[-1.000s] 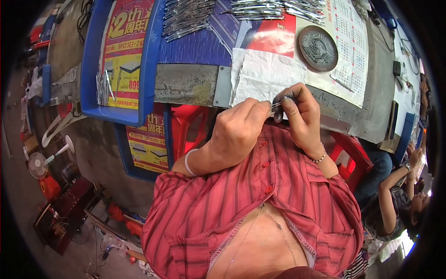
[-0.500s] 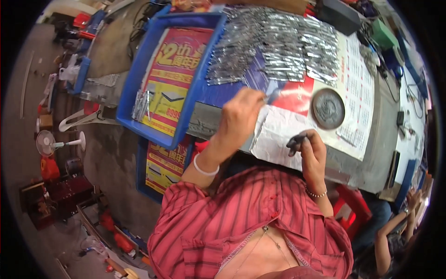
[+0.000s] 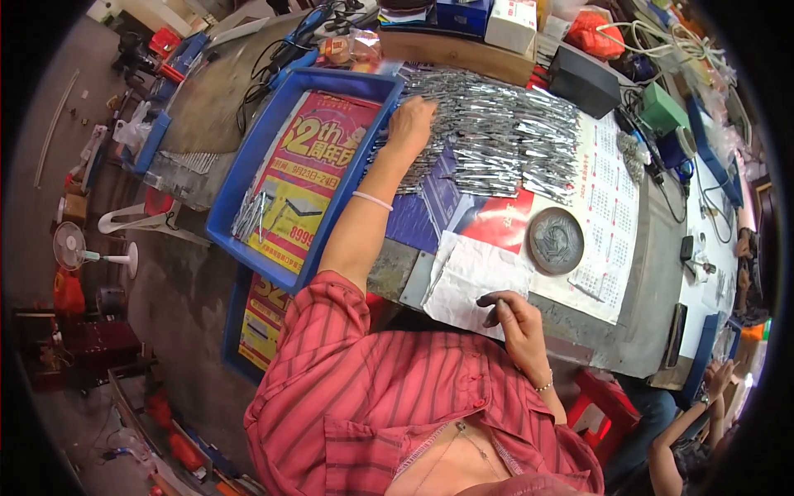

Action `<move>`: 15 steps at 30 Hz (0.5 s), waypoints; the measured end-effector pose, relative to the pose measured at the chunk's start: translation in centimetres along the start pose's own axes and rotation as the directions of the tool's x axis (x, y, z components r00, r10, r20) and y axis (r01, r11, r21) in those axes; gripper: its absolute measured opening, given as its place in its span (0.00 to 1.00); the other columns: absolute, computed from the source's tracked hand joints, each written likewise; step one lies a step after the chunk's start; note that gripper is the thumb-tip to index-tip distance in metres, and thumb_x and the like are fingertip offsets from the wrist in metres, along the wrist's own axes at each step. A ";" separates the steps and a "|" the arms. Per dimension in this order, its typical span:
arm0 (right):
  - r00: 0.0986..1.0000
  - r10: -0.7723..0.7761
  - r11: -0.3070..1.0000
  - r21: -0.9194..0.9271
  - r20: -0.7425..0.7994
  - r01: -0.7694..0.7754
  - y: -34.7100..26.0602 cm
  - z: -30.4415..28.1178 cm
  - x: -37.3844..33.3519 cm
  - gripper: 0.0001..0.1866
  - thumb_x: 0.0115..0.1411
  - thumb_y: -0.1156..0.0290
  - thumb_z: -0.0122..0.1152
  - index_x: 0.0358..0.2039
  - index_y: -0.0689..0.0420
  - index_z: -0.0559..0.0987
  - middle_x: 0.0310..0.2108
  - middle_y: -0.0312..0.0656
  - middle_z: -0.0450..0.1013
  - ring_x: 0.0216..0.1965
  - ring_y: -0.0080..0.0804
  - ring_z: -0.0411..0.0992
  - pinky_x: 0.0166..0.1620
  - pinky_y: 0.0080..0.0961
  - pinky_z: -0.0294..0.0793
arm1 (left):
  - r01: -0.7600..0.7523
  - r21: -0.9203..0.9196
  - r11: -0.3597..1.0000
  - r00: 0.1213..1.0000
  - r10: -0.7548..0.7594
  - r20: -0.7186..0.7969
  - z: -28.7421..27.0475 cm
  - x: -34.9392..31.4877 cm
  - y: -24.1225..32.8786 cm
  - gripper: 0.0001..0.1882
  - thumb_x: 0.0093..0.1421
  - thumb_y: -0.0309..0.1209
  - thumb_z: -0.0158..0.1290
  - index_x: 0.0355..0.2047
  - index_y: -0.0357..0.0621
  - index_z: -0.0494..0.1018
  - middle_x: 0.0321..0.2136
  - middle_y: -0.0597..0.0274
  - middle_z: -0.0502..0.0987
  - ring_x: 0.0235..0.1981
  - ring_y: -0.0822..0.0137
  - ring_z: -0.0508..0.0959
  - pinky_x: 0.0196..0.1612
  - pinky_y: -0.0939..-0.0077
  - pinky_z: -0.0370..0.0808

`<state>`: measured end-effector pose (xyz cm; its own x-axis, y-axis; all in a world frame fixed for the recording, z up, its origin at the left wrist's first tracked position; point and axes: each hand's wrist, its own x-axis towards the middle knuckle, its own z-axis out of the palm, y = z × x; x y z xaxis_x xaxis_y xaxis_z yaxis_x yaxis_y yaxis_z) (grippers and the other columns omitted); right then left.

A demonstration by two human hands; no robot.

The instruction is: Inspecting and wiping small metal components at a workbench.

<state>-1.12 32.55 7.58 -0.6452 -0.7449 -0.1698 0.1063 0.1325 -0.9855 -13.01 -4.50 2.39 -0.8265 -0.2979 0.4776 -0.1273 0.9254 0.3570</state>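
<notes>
My left hand point(image 3: 411, 126) reaches forward onto the left part of a wide spread of slim, shiny metal strips point(image 3: 488, 153). Its fingers are curled together; whatever they pinch is too small to make out. Nearer my body, my right hand point(image 3: 523, 335) hovers over the front edge of a crumpled white paper point(image 3: 467, 277). Its thumb and forefinger have blackened or black-covered tips, stand apart, and show nothing between them. A round dark metal dish point(image 3: 556, 240) with a relief pattern rests right of the paper.
At the left stands a blue tray point(image 3: 217, 217) lined with a printed sheet, holding several metal strips point(image 3: 251, 217). A second blue tray point(image 3: 234, 335) sits lower. Beyond the strips are a wooden box point(image 3: 459, 56) and a black box point(image 3: 583, 80). A red stool point(image 3: 608, 405) is at the right.
My left hand has moved from the white paper forward and left onto the metal strips. The right thumb and forefinger have parted, and the view has shifted.
</notes>
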 end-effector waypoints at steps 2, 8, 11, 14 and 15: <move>1.000 0.000 1.000 0.014 -0.007 0.000 0.1 0.0 -0.1 0.10 0.65 0.74 0.46 0.41 0.66 0.73 0.35 0.41 0.75 0.29 0.22 0.73 0.34 0.19 0.73 | 0.032 0.043 0.999 0.999 -0.034 0.039 -0.3 -0.7 0.0 0.06 0.56 0.26 0.47 0.30 0.42 0.75 0.30 0.50 0.74 0.36 0.49 0.76 0.39 0.58 0.72; 1.000 -0.001 1.000 0.019 0.014 0.001 0.4 0.4 0.5 0.09 0.64 0.76 0.48 0.41 0.67 0.73 0.34 0.41 0.74 0.29 0.22 0.71 0.35 0.18 0.72 | 0.073 -0.101 0.992 0.991 -0.083 -0.103 -7.0 -5.2 4.0 0.08 0.53 0.23 0.52 0.35 0.37 0.74 0.32 0.48 0.76 0.37 0.48 0.76 0.39 0.61 0.72; 1.000 -0.004 1.000 -0.018 -0.001 0.004 -0.1 1.0 0.6 0.09 0.65 0.76 0.46 0.40 0.67 0.73 0.33 0.40 0.74 0.28 0.22 0.71 0.34 0.18 0.71 | -0.016 -0.309 0.951 0.983 -0.043 -0.181 -13.2 -10.0 6.3 0.06 0.53 0.23 0.54 0.32 0.35 0.74 0.30 0.50 0.76 0.34 0.51 0.77 0.37 0.67 0.73; 0.997 -0.004 0.995 -0.096 0.083 0.012 -0.2 1.5 1.2 0.10 0.66 0.74 0.45 0.39 0.66 0.73 0.32 0.40 0.74 0.28 0.21 0.70 0.33 0.18 0.70 | 0.177 -0.270 0.946 0.975 -0.205 -0.081 -18.7 -14.6 3.5 0.08 0.54 0.24 0.53 0.35 0.36 0.75 0.31 0.50 0.77 0.33 0.56 0.78 0.37 0.69 0.73; 0.994 -0.008 0.992 -0.123 0.107 0.021 -0.6 2.1 1.5 0.10 0.66 0.74 0.44 0.39 0.66 0.73 0.32 0.40 0.75 0.27 0.21 0.70 0.33 0.18 0.70 | 0.285 -0.210 0.935 0.954 -0.298 -0.032 -19.9 -16.0 1.4 0.09 0.55 0.26 0.52 0.35 0.36 0.76 0.32 0.50 0.78 0.34 0.56 0.79 0.37 0.69 0.74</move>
<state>-0.56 30.04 7.86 -0.5615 -0.8115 -0.1618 -0.0014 0.1965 -0.9805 10.92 -3.13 11.24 -0.7333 -0.5673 0.3747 -0.2393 0.7313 0.6387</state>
